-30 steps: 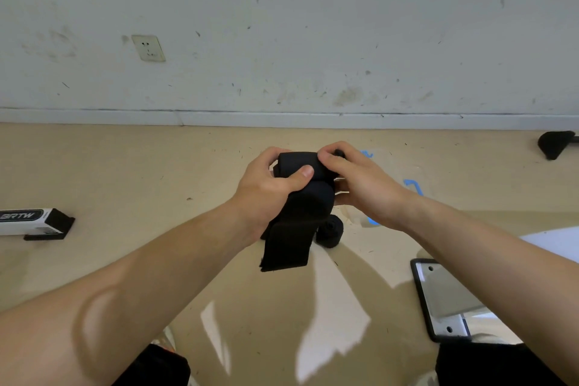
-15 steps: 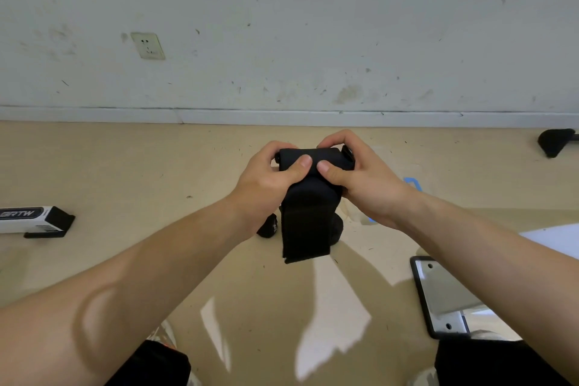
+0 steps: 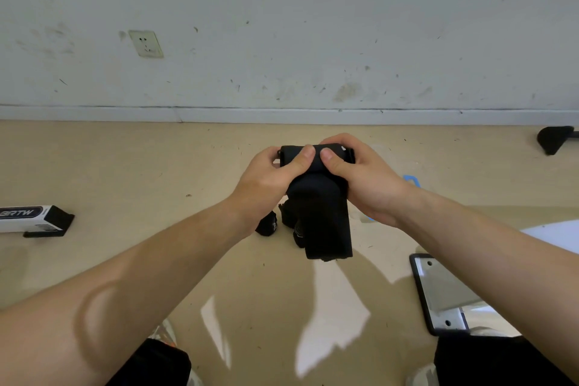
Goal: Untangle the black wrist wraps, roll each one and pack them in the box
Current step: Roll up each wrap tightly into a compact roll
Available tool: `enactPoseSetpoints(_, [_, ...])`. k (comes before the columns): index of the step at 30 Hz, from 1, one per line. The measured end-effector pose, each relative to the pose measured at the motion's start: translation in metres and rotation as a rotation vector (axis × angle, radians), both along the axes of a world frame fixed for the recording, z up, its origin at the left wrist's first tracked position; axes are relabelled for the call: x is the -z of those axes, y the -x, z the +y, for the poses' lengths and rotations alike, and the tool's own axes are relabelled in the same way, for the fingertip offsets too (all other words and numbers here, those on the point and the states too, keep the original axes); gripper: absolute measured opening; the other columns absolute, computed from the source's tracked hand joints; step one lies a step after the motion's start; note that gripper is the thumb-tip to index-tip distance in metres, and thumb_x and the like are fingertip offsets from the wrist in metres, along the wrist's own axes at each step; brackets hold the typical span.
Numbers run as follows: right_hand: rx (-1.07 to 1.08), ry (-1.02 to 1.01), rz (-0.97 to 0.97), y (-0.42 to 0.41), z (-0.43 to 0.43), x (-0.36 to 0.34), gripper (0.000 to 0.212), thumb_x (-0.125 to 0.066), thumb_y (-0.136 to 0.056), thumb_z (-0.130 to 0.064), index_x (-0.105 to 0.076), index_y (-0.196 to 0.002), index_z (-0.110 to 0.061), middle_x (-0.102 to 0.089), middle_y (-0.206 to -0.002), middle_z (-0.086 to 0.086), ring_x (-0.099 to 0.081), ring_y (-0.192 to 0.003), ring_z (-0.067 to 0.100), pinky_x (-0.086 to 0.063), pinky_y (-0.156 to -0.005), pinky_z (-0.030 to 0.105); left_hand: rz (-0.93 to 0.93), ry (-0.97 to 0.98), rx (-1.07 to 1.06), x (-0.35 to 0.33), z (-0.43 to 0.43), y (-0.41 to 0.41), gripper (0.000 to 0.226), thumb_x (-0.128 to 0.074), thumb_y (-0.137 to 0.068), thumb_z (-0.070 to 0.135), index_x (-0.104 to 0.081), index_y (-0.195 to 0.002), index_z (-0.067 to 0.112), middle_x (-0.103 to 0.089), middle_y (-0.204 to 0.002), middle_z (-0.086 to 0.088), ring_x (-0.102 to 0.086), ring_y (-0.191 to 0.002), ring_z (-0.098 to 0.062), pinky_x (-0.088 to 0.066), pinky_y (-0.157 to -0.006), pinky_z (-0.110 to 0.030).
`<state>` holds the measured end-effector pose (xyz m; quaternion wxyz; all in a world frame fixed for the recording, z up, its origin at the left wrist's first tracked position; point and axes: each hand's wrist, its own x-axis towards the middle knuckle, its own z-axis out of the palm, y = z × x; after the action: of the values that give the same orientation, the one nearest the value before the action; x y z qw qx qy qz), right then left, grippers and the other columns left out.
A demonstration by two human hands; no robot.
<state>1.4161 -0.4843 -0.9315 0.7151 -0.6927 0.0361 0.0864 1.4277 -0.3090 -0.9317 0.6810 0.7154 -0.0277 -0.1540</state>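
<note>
Black wrist wrap (image 3: 316,194), held above the floor (image 3: 156,166): my left hand (image 3: 269,180) and right hand (image 3: 368,180) each have a grip clamped on its rolled top. The tail hangs straighter than a second ago, so rolling is advancing. The box (image 3: 31,218) lies well apart, left.

A scuffed, pale wall (image 3: 313,25) is seen across the upper half of the frame, with a white socket (image 3: 146,43) mounted at the upper left. A grey baseboard (image 3: 407,117) is run along its foot. Below it, a tan floor (image 3: 125,172) is spread, speckled with small dark marks and crossed by bright patches of light (image 3: 332,316) at the lower centre. A blue tape mark (image 3: 411,180) is stuck right of centre. A black wedge-shaped object (image 3: 553,138) is cut off at the right edge. A black-rimmed metal plate (image 3: 438,291) with small holes is laid at the lower right, beside a white surface (image 3: 554,235).
</note>
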Motion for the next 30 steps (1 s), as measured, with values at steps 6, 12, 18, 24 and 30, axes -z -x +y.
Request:
enactPoseSetpoints(6, [-0.018,-0.039,0.018,0.0011,-0.0008,-0.0024,0.014,-0.064,-0.099,-0.015,-0.062,-0.113,-0.019,-0.066,-0.107,0.015,-0.069,-0.09,0.025,-0.056,-0.086,0.044,0.007,-0.029,-0.004,0.0007,0.0019,-0.0026,0.041,-0.075,-0.093,0.038,-0.064,-0.122,0.011,-0.075,-0.113,-0.014,-0.075,-0.103,-0.028,-0.062,-0.089,-0.041])
enactPoseSetpoints(12, [-0.076,0.043,0.029,0.0008,0.003,-0.0047,0.014,-0.055,-0.104,-0.033,-0.061,-0.106,-0.021,-0.065,-0.097,0.003,-0.066,-0.084,0.019,-0.056,-0.079,0.037,-0.05,-0.034,0.0,0.0026,0.0034,-0.0009,0.027,-0.072,-0.096,0.015,-0.059,-0.12,0.015,-0.068,-0.096,-0.008,-0.072,-0.076,-0.009,-0.056,-0.065,-0.02])
enactPoseSetpoints(18, [0.024,-0.019,-0.012,0.0026,0.0027,-0.0037,0.014,-0.064,-0.098,-0.028,-0.066,-0.111,-0.024,-0.065,-0.115,0.026,-0.065,-0.093,0.033,-0.05,-0.092,0.065,0.073,0.067,0.039,0.0032,0.0024,-0.0035,0.062,-0.08,-0.079,0.044,-0.062,-0.129,0.01,-0.076,-0.115,-0.015,-0.075,-0.105,-0.029,-0.058,-0.099,-0.048])
enactPoseSetpoints(24, [0.016,-0.055,0.026,0.0023,0.0,-0.0013,0.018,-0.063,-0.1,-0.017,-0.063,-0.118,-0.021,-0.065,-0.109,0.018,-0.068,-0.088,0.026,-0.057,-0.087,0.049,0.062,0.049,0.032,0.0061,0.0005,-0.004,0.059,-0.07,-0.084,0.049,-0.066,-0.127,0.009,-0.075,-0.118,-0.015,-0.074,-0.108,-0.031,-0.057,-0.101,-0.049])
enactPoseSetpoints(30, [-0.02,-0.032,0.1,-0.0001,0.0021,-0.0052,0.038,-0.058,-0.1,-0.043,-0.063,-0.116,-0.008,-0.07,-0.103,0.005,-0.071,-0.092,0.02,-0.056,-0.09,0.043,0.022,0.061,0.033,0.0034,0.0043,-0.0022,0.032,-0.07,-0.099,0.021,-0.06,-0.127,0.01,-0.074,-0.114,-0.02,-0.076,-0.101,-0.033,-0.061,-0.08,-0.036])
